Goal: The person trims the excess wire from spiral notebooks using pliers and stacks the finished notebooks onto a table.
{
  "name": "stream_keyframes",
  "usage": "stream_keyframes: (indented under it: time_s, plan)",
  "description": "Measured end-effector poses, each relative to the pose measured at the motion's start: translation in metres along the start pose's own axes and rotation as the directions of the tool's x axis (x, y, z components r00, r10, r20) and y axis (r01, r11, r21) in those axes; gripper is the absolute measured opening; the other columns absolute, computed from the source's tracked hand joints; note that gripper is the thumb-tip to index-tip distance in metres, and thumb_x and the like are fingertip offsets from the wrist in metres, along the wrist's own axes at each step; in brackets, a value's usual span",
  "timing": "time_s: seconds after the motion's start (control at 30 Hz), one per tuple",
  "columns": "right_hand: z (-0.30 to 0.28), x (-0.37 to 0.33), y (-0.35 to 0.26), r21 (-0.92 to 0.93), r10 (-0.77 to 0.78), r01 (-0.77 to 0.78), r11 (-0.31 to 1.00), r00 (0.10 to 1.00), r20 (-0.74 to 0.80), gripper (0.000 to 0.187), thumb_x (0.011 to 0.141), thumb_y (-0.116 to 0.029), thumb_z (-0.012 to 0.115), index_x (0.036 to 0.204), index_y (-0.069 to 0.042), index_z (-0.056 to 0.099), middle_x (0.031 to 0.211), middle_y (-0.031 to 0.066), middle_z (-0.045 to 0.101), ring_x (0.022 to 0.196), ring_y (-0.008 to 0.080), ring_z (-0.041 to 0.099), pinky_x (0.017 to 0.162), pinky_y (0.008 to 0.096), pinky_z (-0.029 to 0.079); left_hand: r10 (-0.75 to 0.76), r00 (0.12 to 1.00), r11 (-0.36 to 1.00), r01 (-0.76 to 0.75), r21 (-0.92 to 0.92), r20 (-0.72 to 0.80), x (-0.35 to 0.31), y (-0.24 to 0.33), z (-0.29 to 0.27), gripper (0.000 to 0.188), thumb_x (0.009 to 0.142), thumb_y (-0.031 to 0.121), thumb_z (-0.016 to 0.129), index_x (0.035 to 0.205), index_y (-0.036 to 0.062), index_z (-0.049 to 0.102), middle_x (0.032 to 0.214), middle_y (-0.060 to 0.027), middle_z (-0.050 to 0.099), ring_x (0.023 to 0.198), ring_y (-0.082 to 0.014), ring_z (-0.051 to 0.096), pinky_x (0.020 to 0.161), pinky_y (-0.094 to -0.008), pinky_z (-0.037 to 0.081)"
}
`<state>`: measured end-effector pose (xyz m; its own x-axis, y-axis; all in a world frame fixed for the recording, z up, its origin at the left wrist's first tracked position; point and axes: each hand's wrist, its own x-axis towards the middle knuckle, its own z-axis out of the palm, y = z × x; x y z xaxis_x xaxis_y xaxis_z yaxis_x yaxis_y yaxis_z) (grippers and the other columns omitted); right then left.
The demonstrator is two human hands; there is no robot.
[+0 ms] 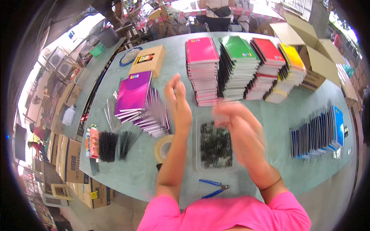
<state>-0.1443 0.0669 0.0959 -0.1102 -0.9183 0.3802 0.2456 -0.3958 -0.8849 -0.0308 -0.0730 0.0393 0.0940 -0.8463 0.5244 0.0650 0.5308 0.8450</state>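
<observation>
Above the bench (277, 123), the left hand (178, 106) and right hand (243, 127) are held raised and apart. Both are blurred: the left's fingers are pointed upward, the right's are bent inward, and whether either is closed on anything cannot be told. Between and below them is set the tray (198, 148) of black coils (216, 148), centred, presumably, so that it can be reached from either side. Pliers (221, 187) are laid near the bench's front edge, likely for quick access. Notebooks are grouped by cover, seemingly to keep colours distinct: purple notebooks (133, 92) beside the left hand; pink (202, 52), green (241, 50), red (268, 50) and yellow stacks (291, 57) beyond; blue notebooks (337, 125) well apart, at right.
</observation>
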Motion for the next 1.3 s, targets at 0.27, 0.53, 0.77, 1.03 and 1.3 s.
stream_keyframes:
  time_s: [0.27,0.53,0.77,1.03,1.3]
  plan:
    - [0.104,-0.136,-0.148,-0.482,-0.122,-0.332,0.811,0.709,-0.694,0.009,0.084,-0.005,0.037,0.079,-0.001,0.031,0.076,0.0097,0.044,0.043,0.0094,0.032,0.040,0.0211,0.024,-0.177,0.912,0.982,0.188,0.006,0.370,-0.135,0.054,0.004,0.037,0.090,0.030,0.044,0.111,-0.0009,0.049,0.105,-0.0067,0.050,0.095,-0.0118,0.046,0.083,-0.0256,0.037]
    - [0.053,-0.196,-0.151,-0.719,-0.381,-0.020,0.695,0.838,-0.391,0.016,0.084,-0.016,0.039,0.090,-0.001,0.035,0.090,0.0114,0.043,0.063,0.0148,0.033,0.057,0.0265,0.023,-0.142,0.827,0.976,0.209,-0.064,0.543,-0.180,0.102,0.033,0.039,0.090,0.031,0.044,0.112,-0.0012,0.047,0.105,-0.0072,0.049,0.095,-0.0125,0.047,0.082,-0.0265,0.039]
    - [0.013,-0.232,-0.164,-0.726,-0.451,0.080,0.683,0.828,-0.334,0.029,0.084,-0.025,0.040,0.100,-0.001,0.039,0.103,0.0128,0.043,0.082,0.0195,0.034,0.071,0.0312,0.022,-0.066,0.706,0.977,0.189,-0.098,0.706,-0.216,0.122,0.080,0.034,0.090,0.025,0.044,0.112,0.0002,0.048,0.103,-0.0056,0.049,0.093,-0.0120,0.047,0.081,-0.0269,0.039]
    - [-0.065,-0.260,-0.187,-0.646,-0.463,0.224,0.730,0.857,-0.225,0.044,0.084,-0.036,0.042,0.111,-0.002,0.043,0.117,0.0145,0.042,0.103,0.0249,0.035,0.087,0.0366,0.021,-0.065,0.541,0.949,0.294,-0.117,0.838,-0.263,0.132,0.176,0.031,0.088,0.022,0.048,0.111,0.0022,0.050,0.101,-0.0057,0.049,0.089,-0.0126,0.048,0.078,-0.0254,0.040]
    - [-0.329,-0.235,-0.229,-0.406,-0.381,0.126,0.905,0.663,-0.644,0.063,0.084,-0.051,0.037,0.120,0.000,0.045,0.126,0.0141,0.043,0.115,0.0227,0.040,0.097,0.0357,0.027,-0.390,0.508,0.757,0.652,-0.047,0.768,-0.243,0.099,0.274,0.050,0.087,0.038,0.047,0.120,0.0006,0.042,0.108,-0.0117,0.049,0.099,-0.0173,0.045,0.084,-0.0312,0.039]
